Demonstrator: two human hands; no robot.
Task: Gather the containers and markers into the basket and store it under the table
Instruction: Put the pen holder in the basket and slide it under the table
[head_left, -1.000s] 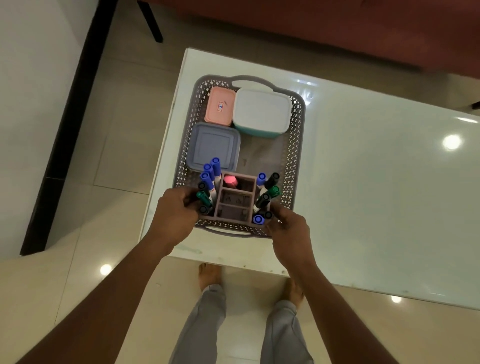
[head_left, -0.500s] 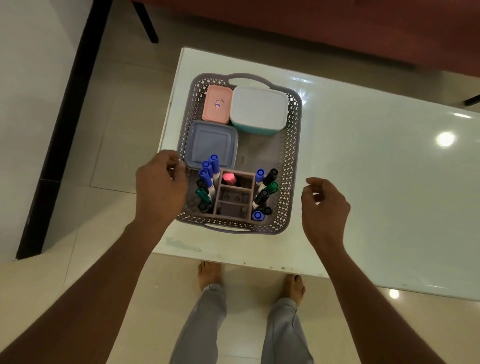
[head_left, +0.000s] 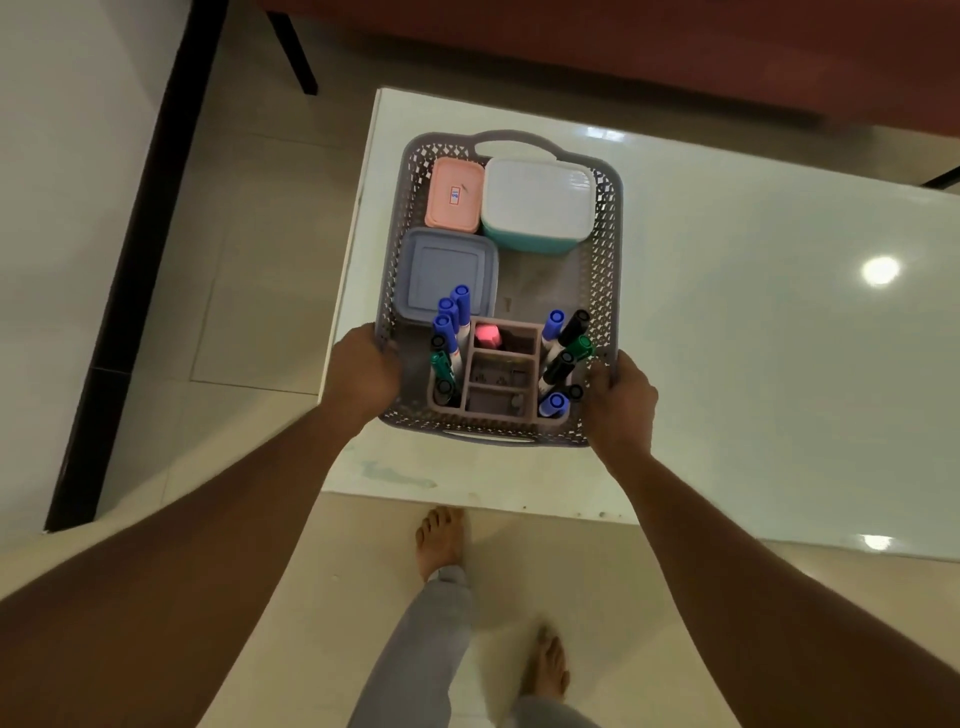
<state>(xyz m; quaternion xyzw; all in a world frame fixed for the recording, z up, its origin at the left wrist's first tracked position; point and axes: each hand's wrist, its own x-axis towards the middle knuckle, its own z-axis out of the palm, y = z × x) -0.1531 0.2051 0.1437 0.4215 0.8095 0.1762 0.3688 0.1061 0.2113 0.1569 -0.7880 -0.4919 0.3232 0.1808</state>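
Observation:
A grey perforated basket (head_left: 605, 244) sits at the near left corner of the white table (head_left: 769, 364). Inside are a pink container (head_left: 453, 195), a white-lidded teal container (head_left: 537, 205), a grey-blue container (head_left: 441, 273) and a grey organiser (head_left: 501, 387) that holds blue, green and black markers (head_left: 563, 353) plus a pink one (head_left: 488, 336). My left hand (head_left: 363, 371) grips the basket's left rim near the front. At the front of the right rim, my right hand (head_left: 621, 397) grips it too.
A dark red sofa (head_left: 675, 47) stands beyond the table. Left of the table lies tiled floor (head_left: 249, 249) with a black strip along a white wall. My bare feet and grey trousers are below the table's near edge.
Both hands left the marker organiser, swung outward, and now grip the basket's left and right rims. The basket seems to have shifted slightly.

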